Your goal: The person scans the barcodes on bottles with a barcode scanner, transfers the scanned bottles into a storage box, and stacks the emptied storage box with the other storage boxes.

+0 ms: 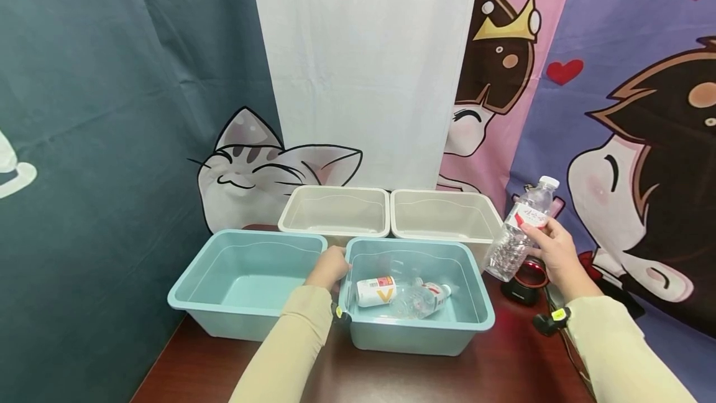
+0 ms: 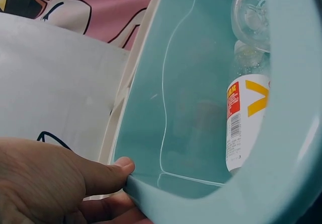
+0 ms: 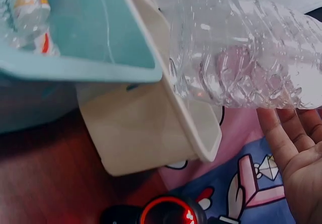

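Cartoon-printed cloth is hung behind a dark wooden table on which four smooth plastic bins are set. The right teal bin is gripped at its left rim by the left hand, fingers curled. Right of that bin, a ribbed clear bottle is held tilted in the raised right hand, fingers wrapped around it.

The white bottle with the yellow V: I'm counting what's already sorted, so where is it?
In the head view the white bottle with the yellow V lies on its side in the front right blue bin, beside a clear bottle, near the left hand.
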A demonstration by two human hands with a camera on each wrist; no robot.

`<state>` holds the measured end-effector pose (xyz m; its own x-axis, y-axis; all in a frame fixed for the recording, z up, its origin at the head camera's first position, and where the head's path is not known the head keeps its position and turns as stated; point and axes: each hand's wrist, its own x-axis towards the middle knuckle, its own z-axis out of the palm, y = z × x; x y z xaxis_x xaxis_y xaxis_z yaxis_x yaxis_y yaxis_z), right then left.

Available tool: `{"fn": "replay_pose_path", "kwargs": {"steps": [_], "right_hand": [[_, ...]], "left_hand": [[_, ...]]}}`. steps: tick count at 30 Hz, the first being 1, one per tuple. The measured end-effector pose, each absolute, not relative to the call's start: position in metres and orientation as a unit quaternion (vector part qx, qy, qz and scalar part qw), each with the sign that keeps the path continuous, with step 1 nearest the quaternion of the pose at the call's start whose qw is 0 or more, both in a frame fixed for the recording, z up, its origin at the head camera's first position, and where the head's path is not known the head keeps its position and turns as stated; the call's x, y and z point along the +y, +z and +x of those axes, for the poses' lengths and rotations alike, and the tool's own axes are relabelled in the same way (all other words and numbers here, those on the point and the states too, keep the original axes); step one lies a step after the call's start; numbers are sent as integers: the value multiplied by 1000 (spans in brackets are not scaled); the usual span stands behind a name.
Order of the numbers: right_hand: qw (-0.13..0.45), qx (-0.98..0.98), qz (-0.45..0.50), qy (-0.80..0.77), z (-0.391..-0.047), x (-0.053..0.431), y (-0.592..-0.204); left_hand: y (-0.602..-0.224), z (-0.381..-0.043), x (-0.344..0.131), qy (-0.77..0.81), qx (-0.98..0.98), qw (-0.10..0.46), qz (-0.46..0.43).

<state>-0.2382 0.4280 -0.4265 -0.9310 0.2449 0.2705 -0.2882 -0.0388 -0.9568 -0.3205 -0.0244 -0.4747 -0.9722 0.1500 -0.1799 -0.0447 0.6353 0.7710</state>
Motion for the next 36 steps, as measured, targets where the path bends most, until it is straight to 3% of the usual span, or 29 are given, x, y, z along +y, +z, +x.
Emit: {"fn": "replay_pose_path", "kwargs": {"steps": [12,20,36], "right_hand": [[198,-732,-9,651,-232,445,-442],[223,-852,-56,470,-229,450,-456],[184,-903,-104,375,-222,449,-476]], "left_hand": [[-481,-324,-23,434,893,118,21],[-479,-325,-26,441,889,120,17],[-481,-328,-26,440,889,126,3]]}}
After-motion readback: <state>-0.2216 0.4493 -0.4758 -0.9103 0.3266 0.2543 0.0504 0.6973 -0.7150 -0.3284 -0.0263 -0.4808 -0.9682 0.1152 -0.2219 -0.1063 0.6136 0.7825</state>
